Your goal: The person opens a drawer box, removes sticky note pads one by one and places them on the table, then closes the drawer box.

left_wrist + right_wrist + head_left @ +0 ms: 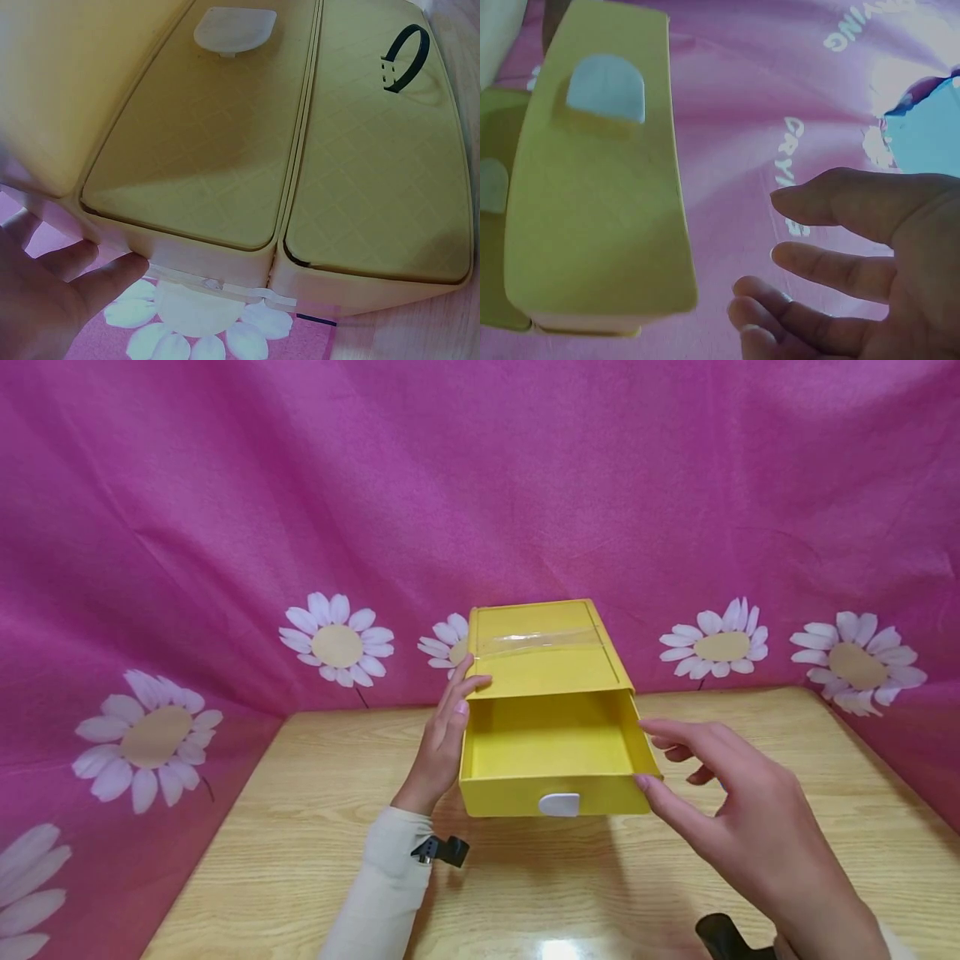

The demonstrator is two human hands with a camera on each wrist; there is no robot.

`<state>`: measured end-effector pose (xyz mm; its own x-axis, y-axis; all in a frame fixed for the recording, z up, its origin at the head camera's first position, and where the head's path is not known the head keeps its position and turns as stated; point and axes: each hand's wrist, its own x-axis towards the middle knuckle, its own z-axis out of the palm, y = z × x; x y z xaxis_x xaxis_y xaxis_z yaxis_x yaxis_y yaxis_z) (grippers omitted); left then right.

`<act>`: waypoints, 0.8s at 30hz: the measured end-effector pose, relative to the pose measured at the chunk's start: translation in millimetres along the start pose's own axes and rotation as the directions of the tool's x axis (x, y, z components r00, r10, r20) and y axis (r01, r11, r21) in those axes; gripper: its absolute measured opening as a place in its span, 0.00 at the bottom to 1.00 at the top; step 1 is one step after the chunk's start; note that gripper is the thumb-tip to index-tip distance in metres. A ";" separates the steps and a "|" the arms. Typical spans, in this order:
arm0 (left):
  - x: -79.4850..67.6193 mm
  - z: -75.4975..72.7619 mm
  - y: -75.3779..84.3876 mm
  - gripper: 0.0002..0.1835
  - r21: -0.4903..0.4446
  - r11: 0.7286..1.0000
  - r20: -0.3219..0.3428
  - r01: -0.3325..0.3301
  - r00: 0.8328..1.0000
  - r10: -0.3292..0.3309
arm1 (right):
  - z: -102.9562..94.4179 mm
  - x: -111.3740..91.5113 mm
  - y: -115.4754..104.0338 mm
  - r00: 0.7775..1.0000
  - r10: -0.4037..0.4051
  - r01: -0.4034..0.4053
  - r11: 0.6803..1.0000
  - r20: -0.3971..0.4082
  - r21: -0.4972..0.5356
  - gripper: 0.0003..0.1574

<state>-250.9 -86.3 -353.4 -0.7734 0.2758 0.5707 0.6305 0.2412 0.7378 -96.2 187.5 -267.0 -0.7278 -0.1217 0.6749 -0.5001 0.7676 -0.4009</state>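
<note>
On yellow box [543, 670], left hand [441, 739]; right hand [750, 806] beside drawer [502, 797].

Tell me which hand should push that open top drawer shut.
Right, most likely: the right hand holds nothing and is close to the front corner of the drawer, while the left hand rests against the side of the box, better placed to steady it.

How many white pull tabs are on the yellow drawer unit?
2: one tab on the open drawer, another tab on the closed drawer next to it. Unseen sides may hide more.
</note>
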 end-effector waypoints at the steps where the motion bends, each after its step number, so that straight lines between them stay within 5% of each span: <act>1: 0.1 0.1 0.0 0.23 0.001 1.000 0.000 0.000 1.000 0.000 | 1.1 -0.3 -1.3 1.000 -0.014 0.014 1.000 0.003 0.012 0.36; 15: 0.1 -4.3 -1.0 0.22 0.010 1.000 0.002 0.001 1.000 -0.001 | 22.8 -4.9 -10.5 0.989 -0.133 0.120 0.974 0.058 0.192 0.31; 24: 0.5 0.9 -3.4 0.23 -0.021 1.000 -0.006 -0.011 1.000 0.011 | 29.2 -5.7 -10.6 0.985 -0.101 0.081 0.987 0.138 0.140 0.21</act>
<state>-253.4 -86.2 -356.0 -0.7667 0.2726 0.5812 0.6376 0.2182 0.7388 -100.5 161.7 -284.7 -0.7314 -0.2841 0.6199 -0.6184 0.6594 -0.4275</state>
